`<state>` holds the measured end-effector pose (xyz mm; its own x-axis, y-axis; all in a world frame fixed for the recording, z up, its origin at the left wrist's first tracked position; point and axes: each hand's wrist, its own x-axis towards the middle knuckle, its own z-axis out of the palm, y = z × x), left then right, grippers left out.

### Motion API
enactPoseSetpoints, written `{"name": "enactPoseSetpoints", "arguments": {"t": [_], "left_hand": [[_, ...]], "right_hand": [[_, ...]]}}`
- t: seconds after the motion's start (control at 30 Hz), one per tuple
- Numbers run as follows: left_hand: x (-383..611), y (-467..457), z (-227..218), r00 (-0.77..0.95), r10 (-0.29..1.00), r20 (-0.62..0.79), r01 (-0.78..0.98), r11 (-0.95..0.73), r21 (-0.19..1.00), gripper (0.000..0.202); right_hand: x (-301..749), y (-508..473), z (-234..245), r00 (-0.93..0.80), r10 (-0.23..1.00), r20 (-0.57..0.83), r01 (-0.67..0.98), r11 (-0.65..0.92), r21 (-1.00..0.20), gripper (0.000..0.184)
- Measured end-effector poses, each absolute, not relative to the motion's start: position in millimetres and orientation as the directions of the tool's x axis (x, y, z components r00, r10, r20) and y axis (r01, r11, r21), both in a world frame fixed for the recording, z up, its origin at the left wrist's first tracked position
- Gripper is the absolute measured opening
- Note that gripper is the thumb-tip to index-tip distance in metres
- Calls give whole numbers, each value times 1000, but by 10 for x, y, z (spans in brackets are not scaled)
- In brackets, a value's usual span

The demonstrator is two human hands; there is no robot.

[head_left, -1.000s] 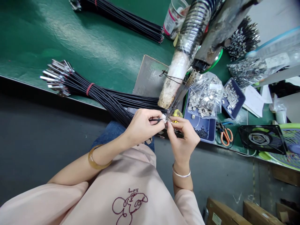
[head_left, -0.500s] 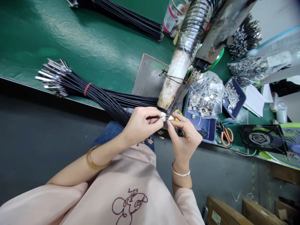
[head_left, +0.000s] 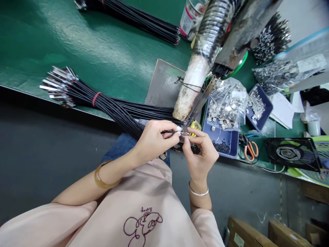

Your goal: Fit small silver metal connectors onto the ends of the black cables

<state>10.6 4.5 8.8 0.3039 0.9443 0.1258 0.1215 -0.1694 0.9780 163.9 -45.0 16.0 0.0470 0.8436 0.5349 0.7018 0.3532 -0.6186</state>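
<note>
My left hand (head_left: 156, 139) is closed in a pinch on a thin black cable (head_left: 168, 131), with white coverings on its fingertips. Facing it, my right hand (head_left: 202, 149) pinches a small metal connector (head_left: 185, 133) at the cable's end. Fingers partly hide the joint between the two. Right above the fingertips comes down a narrow metal tool tip (head_left: 196, 108) that looks like a soldering iron's. Beside my left hand, a bundle of black cables (head_left: 113, 108), tied with a red band, lies along the table edge with metal plugs at its far end.
A white-wrapped flexible duct (head_left: 189, 87) hangs over the work spot. To the right are a blue tray (head_left: 232, 142) with a bag of metal connectors (head_left: 226, 103), a smaller blue bin (head_left: 267, 106), orange-handled pliers (head_left: 250, 151) and a black fan (head_left: 290, 152). Another cable bundle (head_left: 138, 20) lies behind.
My right hand has shifted slightly left and down, and the connector now sits closer to my left fingertips. The view has moved a little.
</note>
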Motion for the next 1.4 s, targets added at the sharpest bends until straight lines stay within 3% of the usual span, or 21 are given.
{"name": "enactPoseSetpoints", "arguments": {"t": [0.17, 0.4, 0.7, 0.83, 0.93, 1.07, 1.17, 1.3, 1.33, 1.4], "left_hand": [[109, 36, 121, 286, 937, 201, 132, -247, 960, 14], [102, 16, 137, 302, 949, 85, 132, -130, 983, 17], [101, -2, 90, 331, 935, 127, 171, -192, 966, 15], [81, -30, 81, 353, 910, 216, 160, -286, 945, 15], [56, -44, 55, 385, 839, 385, 182, -478, 859, 17], [-6, -38, 37, 417, 763, 494, 191, -605, 773, 19], [-65, -9, 70, 429, 816, 388, 144, -486, 862, 14], [-93, 30, 126, 499, 860, 110, 31, -145, 989, 12], [-87, 35, 131, 510, 858, 59, 24, -82, 996, 13], [-71, 38, 129, 502, 864, 20, 47, -50, 998, 14]], "right_hand": [[1636, -448, 173, 37, 823, 567, 721, 371, -585, 15], [1648, -476, 135, -58, 827, 559, 751, 405, -522, 18], [1658, -506, 139, -66, 816, 574, 762, 413, -499, 15], [1663, -542, 121, 68, 855, 514, 727, 310, -613, 9], [1677, -538, 127, 212, 914, 345, 649, 133, -749, 6], [1699, -503, 151, 180, 974, 141, 537, 23, -843, 14], [1708, -500, 123, 113, 965, 235, 532, 141, -835, 10], [1714, -539, 45, -105, 815, 569, 732, 451, -511, 13], [1717, -557, 35, -125, 790, 601, 757, 467, -457, 15], [1726, -602, 45, -28, 807, 590, 769, 395, -503, 12]]}}
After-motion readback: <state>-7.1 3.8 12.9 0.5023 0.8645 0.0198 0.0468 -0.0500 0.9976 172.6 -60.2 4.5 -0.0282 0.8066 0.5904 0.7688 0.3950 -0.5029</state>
